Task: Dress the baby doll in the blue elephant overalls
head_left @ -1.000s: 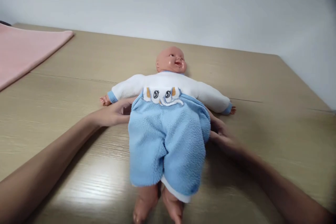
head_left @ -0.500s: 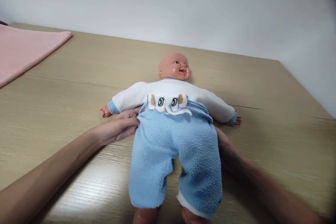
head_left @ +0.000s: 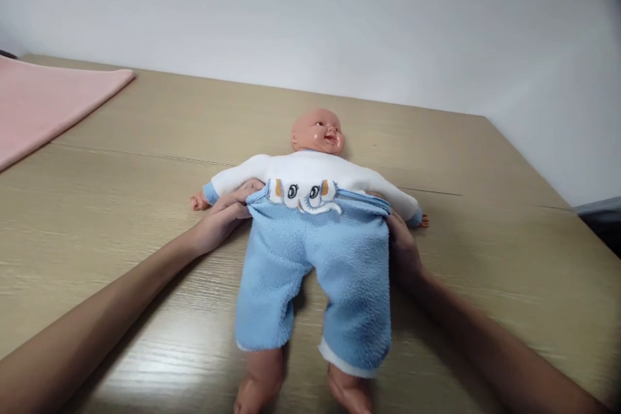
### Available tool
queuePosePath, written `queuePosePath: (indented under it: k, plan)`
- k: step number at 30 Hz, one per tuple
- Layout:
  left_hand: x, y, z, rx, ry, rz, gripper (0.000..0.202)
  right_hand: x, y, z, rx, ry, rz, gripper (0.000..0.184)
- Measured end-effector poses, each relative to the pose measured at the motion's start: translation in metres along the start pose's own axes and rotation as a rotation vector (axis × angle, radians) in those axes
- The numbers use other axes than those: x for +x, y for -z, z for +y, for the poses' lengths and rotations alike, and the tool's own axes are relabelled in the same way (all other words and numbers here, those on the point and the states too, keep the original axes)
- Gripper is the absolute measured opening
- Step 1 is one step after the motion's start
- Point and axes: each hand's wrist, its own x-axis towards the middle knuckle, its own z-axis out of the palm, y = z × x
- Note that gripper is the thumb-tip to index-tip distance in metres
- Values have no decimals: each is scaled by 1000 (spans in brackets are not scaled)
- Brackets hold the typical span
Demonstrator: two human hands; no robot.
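Note:
A baby doll [head_left: 317,131] lies on its back, head toward the far side of the table, arms spread wide. It wears a white long-sleeved top [head_left: 339,171] with blue cuffs and an embroidered elephant face on the front. Fuzzy light blue pants [head_left: 310,252] cover its hips and legs down to the shins. My left hand [head_left: 226,213] is closed on the waistband at the pants' left side, fingertips partly under the cloth. At the opposite side my right hand [head_left: 403,239] grips the waistband, most of its fingers hidden behind the fabric. Between both hands the waistband is stretched wide.
A pink cloth [head_left: 53,103] lies flat at the far left of the wooden table [head_left: 169,113]. Behind the table rises a pale wall [head_left: 291,19]. Beyond the table's right edge shows a dark grey item [head_left: 601,212], partly out of view.
Both hands have drawn the waistband upward and outward on the doll. The pant legs have risen, baring more of its lower legs. My right hand shows more now. The view has shifted slightly.

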Motion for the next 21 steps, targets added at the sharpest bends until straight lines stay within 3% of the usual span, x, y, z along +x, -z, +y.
queuePosePath:
  k: [3,9,13,17,21]
  plan:
    - [-2,-5,7,-32,-26,31,19,-3,1,-12,72,-56,11,21]
    - [2,-21,17,-192,109,158,10,13,-2,-10,224,-165,-32,12]
    - [18,-26,12,-182,100,114,17,25,-5,1,287,-145,-93,13]
    - [20,-22,10,-223,97,48,29,19,-1,1,284,-123,-77,15]
    - [13,-20,5,-150,63,99,42,14,13,-4,187,-47,-155,23]
